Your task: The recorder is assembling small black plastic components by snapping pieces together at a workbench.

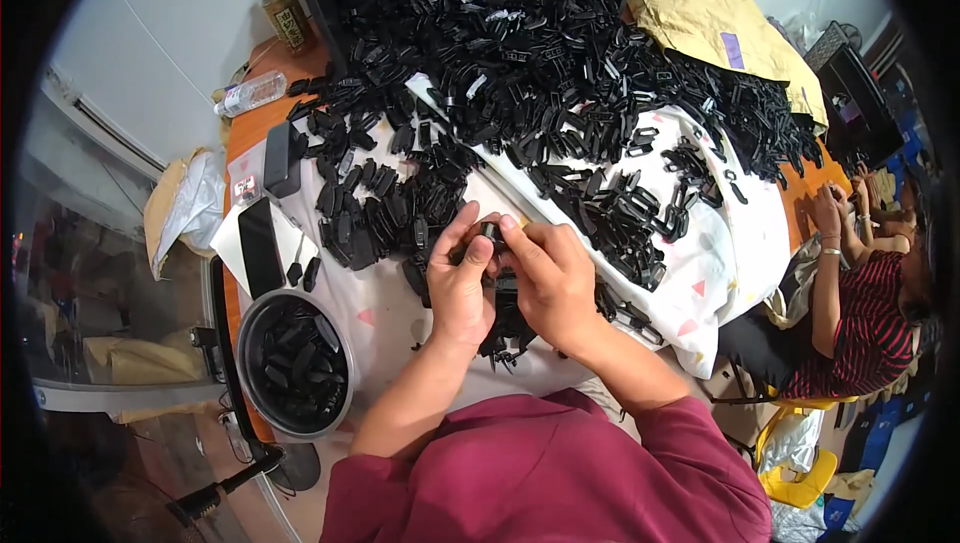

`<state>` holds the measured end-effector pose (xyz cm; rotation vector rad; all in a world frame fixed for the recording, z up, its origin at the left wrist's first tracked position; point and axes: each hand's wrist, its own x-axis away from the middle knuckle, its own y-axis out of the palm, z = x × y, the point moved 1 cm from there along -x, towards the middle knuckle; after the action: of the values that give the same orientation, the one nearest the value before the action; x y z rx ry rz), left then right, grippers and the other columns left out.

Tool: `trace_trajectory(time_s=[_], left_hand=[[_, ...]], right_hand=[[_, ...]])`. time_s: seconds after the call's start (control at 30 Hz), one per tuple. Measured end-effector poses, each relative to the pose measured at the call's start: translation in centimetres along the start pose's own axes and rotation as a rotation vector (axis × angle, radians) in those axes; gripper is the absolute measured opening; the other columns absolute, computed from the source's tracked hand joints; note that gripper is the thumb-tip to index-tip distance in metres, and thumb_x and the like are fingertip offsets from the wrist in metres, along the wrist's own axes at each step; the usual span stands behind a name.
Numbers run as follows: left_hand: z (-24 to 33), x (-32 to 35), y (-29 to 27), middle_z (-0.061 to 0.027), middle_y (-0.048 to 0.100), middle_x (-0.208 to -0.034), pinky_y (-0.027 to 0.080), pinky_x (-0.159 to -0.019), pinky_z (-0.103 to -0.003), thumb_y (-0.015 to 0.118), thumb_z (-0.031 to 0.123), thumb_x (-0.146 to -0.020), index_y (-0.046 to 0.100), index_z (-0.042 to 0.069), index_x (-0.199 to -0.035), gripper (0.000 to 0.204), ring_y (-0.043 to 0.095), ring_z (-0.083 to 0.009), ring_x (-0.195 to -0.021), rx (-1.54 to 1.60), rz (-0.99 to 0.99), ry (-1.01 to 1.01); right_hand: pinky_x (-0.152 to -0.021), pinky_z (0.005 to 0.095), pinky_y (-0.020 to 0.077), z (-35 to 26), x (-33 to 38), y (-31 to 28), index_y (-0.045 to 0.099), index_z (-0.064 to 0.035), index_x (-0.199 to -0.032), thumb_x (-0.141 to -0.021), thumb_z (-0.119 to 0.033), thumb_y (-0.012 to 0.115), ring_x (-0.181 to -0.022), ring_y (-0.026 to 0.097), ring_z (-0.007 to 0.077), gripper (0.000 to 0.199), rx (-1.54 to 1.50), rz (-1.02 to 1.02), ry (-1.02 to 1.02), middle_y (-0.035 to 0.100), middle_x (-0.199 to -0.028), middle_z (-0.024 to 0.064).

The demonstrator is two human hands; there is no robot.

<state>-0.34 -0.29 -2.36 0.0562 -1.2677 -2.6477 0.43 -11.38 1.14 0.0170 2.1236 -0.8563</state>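
My left hand [462,288] and my right hand [551,278] meet over the middle of the cloth. Between their fingertips is a small black plastic part [491,231], pinched from both sides and mostly covered by the fingers. Loose black plastic pieces [375,213] lie in a heap left of my hands. Slimmer black frame-like pieces [610,213] are spread to the right, past a long white strip [520,188] that runs slantwise across the table. More black pieces [505,328] lie under my wrists.
A large mound of black parts [490,33] fills the back. At left stand a grey bowl [346,383] of black pieces, a phone [261,248], a plastic bottle [255,93] and a drink bottle [283,8]. A yellowish sack [720,3] lies back right. Another person [850,313] sits at right.
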Motion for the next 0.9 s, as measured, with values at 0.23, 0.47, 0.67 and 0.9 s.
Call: trace_trajectory(time_s=[0.23,0.47,0.67,0.9], left_hand=[[1.4,-0.1,1.1,-0.0134,0.058,-0.106,0.038,-0.056,-0.016,0.061,0.006,-0.08,0.048,0.001,-0.115,0.037,0.046,-0.0033,-0.064,-0.225,-0.054,0.061],[1.0,-2.7,-1.5,-0.0098,0.059,-0.094,0.041,-0.057,-0.02,0.058,0.013,-0.083,0.052,0.005,-0.1,0.02,0.049,-0.008,-0.063,-0.053,0.119,0.011],[3.0,-7.8,-4.1,-0.0022,0.055,-0.079,0.045,-0.068,-0.028,0.061,0.015,-0.078,0.057,0.008,-0.095,0.019,0.055,-0.013,-0.078,-0.542,0.221,0.011],[0.8,-8.3,-2.1,-0.0065,0.054,-0.083,0.049,-0.058,-0.032,0.056,0.01,-0.065,0.065,0.012,-0.071,0.011,0.055,-0.0237,-0.074,-2.42,-0.518,0.581]], right_hand=[[-0.054,0.0228,0.044,0.6,0.4,-0.3,0.053,-0.0011,-0.112,-0.075,-0.002,0.063,-0.067,0.053,0.0108,0.038,-0.597,-0.134,0.55,0.057,-0.095,0.0073],[-0.066,0.0292,0.0466,7.5,-3.2,0.8,0.061,-0.0032,-0.094,-0.075,-0.019,0.066,-0.072,0.059,0.0154,0.025,-0.629,-0.633,0.42,0.064,-0.081,0.0086],[-0.068,0.0405,0.0481,17.5,-5.1,3.5,0.064,-0.0035,-0.08,-0.071,-0.023,0.061,-0.077,0.06,0.0333,0.022,0.463,-0.658,0.332,0.063,-0.082,0.0164],[-0.061,0.0359,0.0489,13.1,-4.7,2.0,0.056,-0.0043,-0.097,-0.07,-0.012,0.059,-0.071,0.061,0.0276,0.028,0.192,-0.463,0.403,0.061,-0.08,0.0144]])
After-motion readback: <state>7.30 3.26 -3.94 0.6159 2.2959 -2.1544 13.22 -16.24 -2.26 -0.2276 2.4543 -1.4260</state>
